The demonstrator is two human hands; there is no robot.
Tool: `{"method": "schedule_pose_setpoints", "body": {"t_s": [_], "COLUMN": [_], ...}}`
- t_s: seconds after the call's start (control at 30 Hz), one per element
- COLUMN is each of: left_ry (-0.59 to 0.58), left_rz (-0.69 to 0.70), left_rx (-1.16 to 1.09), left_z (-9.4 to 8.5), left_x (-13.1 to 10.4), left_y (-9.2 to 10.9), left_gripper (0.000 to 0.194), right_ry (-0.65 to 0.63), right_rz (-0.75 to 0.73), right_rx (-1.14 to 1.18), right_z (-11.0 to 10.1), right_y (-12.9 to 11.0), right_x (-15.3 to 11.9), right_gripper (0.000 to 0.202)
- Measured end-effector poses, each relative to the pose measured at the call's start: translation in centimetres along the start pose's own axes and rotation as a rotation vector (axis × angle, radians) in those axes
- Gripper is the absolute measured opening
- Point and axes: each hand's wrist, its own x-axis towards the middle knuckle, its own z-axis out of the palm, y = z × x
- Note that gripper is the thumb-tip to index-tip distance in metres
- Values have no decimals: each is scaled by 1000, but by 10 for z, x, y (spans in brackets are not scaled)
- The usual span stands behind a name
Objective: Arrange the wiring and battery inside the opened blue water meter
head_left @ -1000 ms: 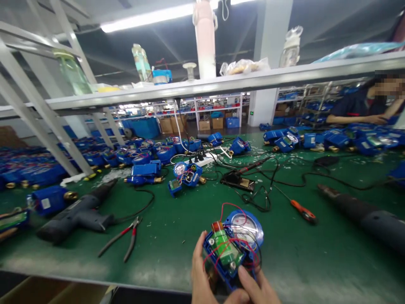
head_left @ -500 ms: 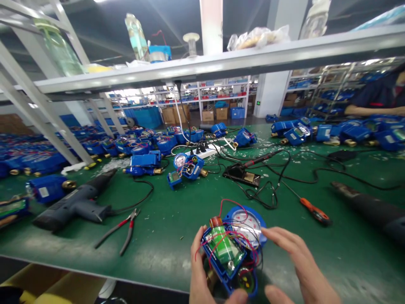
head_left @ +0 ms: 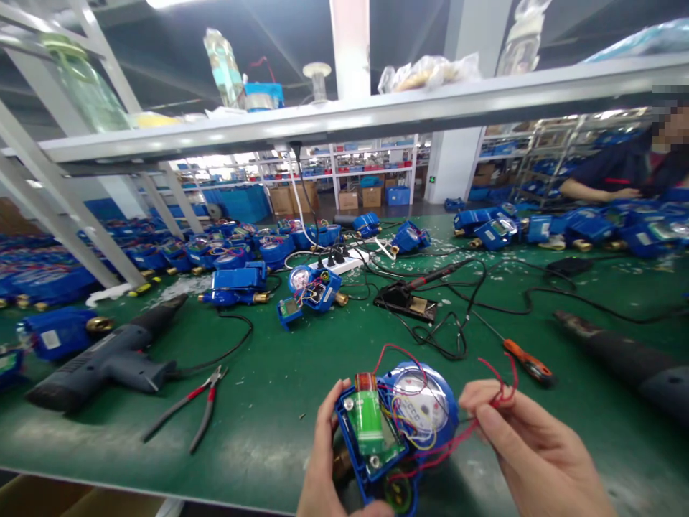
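head view: left hand [head_left: 323,459] gripping open meter [head_left: 395,431], right hand [head_left: 530,441] pinching red wire [head_left: 492,398], pulling it clear. next probably needs gentle routing, no yanking.

A green-matted workbench [head_left: 269,402] fills the foreground. A grey metal shelf [head_left: 377,111] spans overhead on slanted struts [head_left: 59,215]. Fluorescent light glares top left; a white pillar [head_left: 449,161] and cardboard boxes [head_left: 371,195] stand far behind.

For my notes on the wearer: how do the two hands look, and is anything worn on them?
Both the left hand and the right hand are bare: no gloves, rings or watch show. No sleeve reaches into view. Fingernails are short and unpainted.
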Motion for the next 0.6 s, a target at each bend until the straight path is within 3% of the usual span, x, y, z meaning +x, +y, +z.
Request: {"method": "schedule_pose_setpoints", "body": {"t_s": [0.17,0.4,0.5,0.6], "left_ry": [42,193,220,183], "left_rz": [-6,-129,-178,-125], "left_rx": [74,214,259,281], "left_z": [-8,-10,-11,-8], "left_x": [8,48,58,45], "left_y": [8,-4,-7,4], "left_gripper": [107,59,62,79], "right_ry": [73,73,94,79], "right_rz": [-94,-21,-68,-155], "right_rx": [-49,53,68,33], "right_z": [-3,2,5,6], "right_y": [11,37,43,43], "right_x": [-4,-6,-10,-12], "right_gripper": [14,14,12,11]}}
